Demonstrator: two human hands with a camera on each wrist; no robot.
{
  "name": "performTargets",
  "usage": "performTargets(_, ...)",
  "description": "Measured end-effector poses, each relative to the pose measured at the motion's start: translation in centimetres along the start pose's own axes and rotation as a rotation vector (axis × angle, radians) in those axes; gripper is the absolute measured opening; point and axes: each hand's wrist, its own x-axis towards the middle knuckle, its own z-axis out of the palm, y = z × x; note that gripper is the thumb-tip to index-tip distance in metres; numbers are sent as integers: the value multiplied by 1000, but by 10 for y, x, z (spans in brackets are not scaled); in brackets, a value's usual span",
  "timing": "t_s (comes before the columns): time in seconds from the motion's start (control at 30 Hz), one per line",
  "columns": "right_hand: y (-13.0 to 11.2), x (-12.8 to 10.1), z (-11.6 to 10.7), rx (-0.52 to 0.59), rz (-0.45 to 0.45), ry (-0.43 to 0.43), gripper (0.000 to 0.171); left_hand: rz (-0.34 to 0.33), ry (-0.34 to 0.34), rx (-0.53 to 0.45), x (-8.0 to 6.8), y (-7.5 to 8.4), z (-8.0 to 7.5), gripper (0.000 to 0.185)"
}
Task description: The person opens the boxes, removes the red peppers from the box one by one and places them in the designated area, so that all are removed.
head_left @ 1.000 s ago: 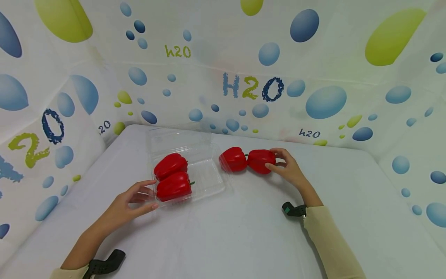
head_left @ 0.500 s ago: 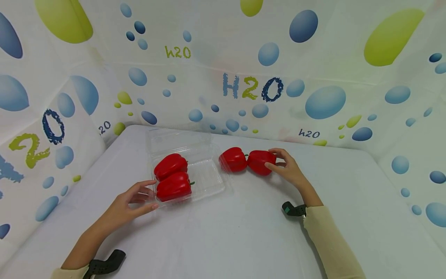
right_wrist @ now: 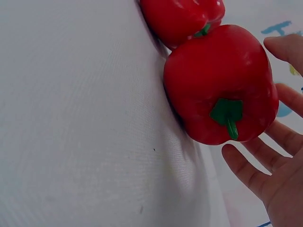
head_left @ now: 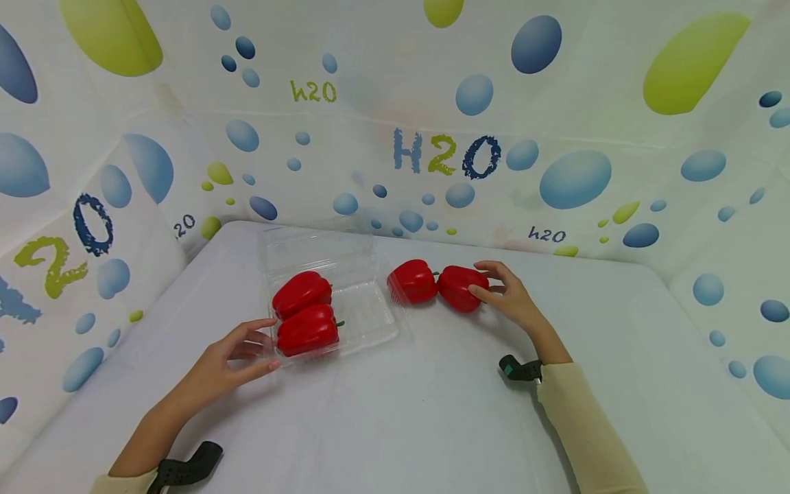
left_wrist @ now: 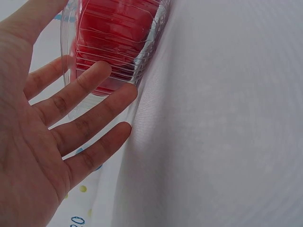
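In the head view, an open clear plastic clamshell container (head_left: 370, 309) holds two red bell peppers, the rear one (head_left: 302, 295) and the front one (head_left: 308, 331), side by side in its left half. My left hand (head_left: 237, 360) stays at its left wall, fingers spread and relaxed; the left wrist view shows the fingertips beside the ridged plastic. Right of the container lies a third red pepper (head_left: 412, 282), partly behind its clear edge. Against that one is another red pepper (head_left: 459, 288), its green stem (right_wrist: 227, 113) facing the right wrist camera. My right hand (head_left: 507, 295) loosely surrounds it, thumb and fingers spread.
The container's clear lid (head_left: 317, 247) lies folded back toward the rear of the white table (head_left: 420, 412). Behind stands a white curtain (head_left: 370, 55) printed with blue and green drops. A dark band with a camera (head_left: 521, 369) sits on the right wrist.
The pepper at my right hand has turned slightly, its near end shifting a little toward me. Both hands, the container and the other peppers look the same.
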Motion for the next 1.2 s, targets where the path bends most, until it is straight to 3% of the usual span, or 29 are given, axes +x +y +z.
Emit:
performTargets(0.87,-8,0,-6,-14,-26,17,51,-57,-12,10,2,-2,1,62)
performTargets(1.2,-12,0,-9,-19,-31,12,50,-39,-8,17,1,1,0,62)
